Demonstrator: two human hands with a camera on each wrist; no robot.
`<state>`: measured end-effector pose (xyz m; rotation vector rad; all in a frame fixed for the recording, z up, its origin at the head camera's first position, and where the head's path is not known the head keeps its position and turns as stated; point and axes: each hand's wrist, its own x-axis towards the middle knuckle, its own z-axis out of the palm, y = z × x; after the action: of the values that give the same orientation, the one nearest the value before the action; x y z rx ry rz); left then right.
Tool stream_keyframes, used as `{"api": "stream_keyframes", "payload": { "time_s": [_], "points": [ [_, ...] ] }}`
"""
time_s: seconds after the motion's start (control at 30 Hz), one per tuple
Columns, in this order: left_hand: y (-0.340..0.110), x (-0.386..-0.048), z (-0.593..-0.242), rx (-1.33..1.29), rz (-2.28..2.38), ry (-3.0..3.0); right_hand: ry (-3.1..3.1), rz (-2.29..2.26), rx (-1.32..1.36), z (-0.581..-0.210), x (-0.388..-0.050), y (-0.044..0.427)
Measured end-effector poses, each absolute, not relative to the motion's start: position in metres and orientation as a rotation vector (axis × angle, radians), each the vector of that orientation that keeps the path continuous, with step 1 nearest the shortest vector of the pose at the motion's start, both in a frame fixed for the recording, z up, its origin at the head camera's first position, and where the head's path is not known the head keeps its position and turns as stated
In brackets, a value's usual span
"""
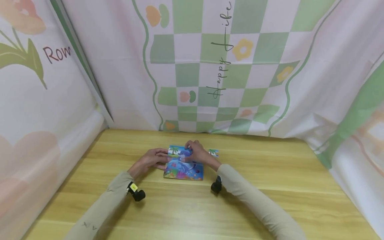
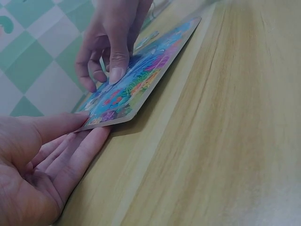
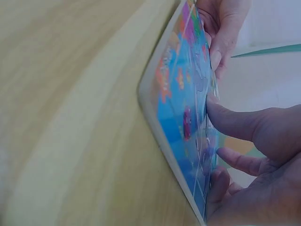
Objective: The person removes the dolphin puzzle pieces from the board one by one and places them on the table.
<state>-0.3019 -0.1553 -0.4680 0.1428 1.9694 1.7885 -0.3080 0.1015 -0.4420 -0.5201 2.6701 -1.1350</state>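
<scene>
A colourful jigsaw puzzle [image 1: 180, 170] with a sea scene lies on the wooden table, set in a thin board. At its left edge, my left hand [image 1: 152, 158] holds the board; in the left wrist view the thumb [image 2: 61, 126] lies on top and fingers are below the edge. Over the upper part of the puzzle is my right hand [image 1: 196, 152], its thumb [image 3: 235, 117] touching the surface and its other fingers bent close to it. Whether a piece is between them cannot be made out. A small palm-tree picture piece [image 1: 213, 152] lies beside the right wrist.
The light wooden table [image 1: 186, 213] extends around the puzzle. A checked green and white curtain [image 1: 216, 76] hangs along its back edge, and a printed white cloth [image 1: 36, 110] along the left. Each sleeve carries a small black wrist camera [image 1: 216, 185].
</scene>
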Motion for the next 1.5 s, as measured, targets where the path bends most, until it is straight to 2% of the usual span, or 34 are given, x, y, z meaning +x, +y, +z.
{"api": "stream_keyframes", "payload": {
  "time_s": [0.57,1.07,1.3,1.5],
  "points": [
    [-0.1544,-0.3003,-0.468,0.143,1.797,1.962,2.666,-1.159,-0.433,-0.4441,-0.3095,0.0979],
    [-0.1547,-0.3004,-0.4668,0.123,1.793,1.963,2.707,-1.321,-0.56,-0.447,-0.3078,0.1017],
    [-0.1521,-0.3006,-0.4665,0.129,1.804,1.96,2.644,-1.505,-0.401,-0.4482,-0.3091,0.1043],
    [-0.1544,-0.2997,-0.4674,0.143,1.816,1.951,2.618,-1.554,-0.411,-0.4468,-0.3092,0.1065]
  ]
}}
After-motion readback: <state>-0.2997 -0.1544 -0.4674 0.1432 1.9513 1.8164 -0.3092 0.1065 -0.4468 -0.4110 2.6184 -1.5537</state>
